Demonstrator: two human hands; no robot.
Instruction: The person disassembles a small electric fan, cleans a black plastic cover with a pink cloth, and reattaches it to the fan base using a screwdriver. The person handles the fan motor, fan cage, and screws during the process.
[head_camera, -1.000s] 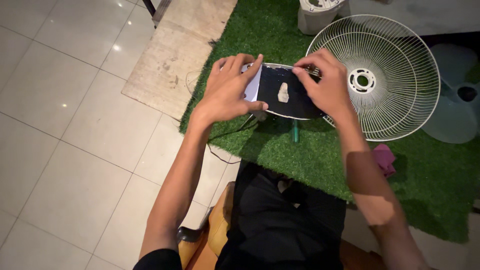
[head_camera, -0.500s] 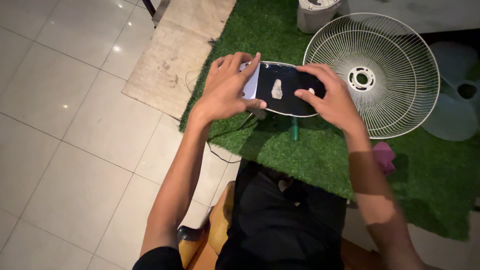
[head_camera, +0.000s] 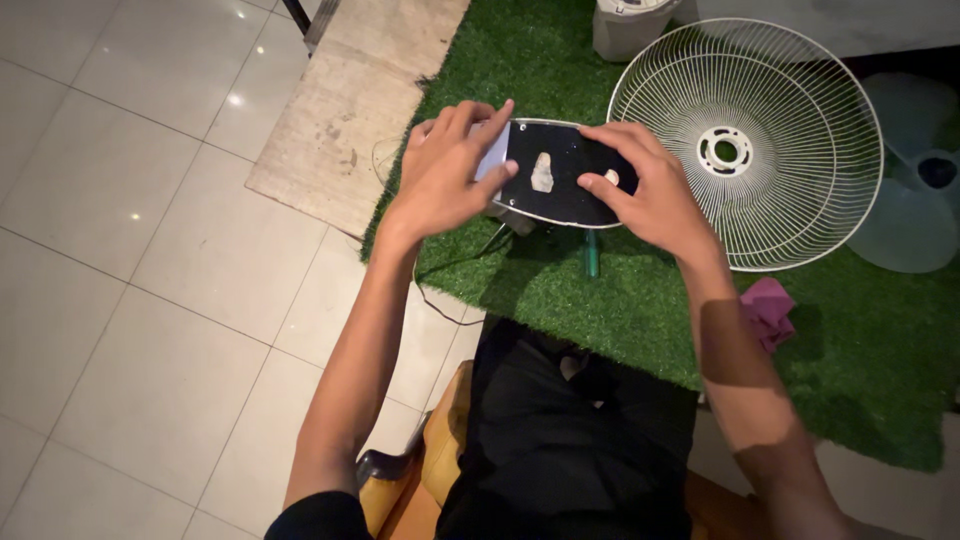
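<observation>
the left hand (head_camera: 445, 175) lies spread over the left end of a dark oval plate (head_camera: 560, 190), fingers loosely curled across its edge and pressing on it. the right hand (head_camera: 640, 190) grips the plate's right end, fingers bent over its top. both hands hold the plate between them, above the green turf mat (head_camera: 560, 290). two pale lumps sit on the plate's dark face. just below it a green screwdriver (head_camera: 591, 255) lies on the turf. right of the hands rests a white wire fan guard (head_camera: 800, 100), with pale fan blades (head_camera: 915, 210) beyond it and a pink cloth (head_camera: 768, 308) near the right forearm. white floor tiles (head_camera: 150, 250) lie to the left.
</observation>
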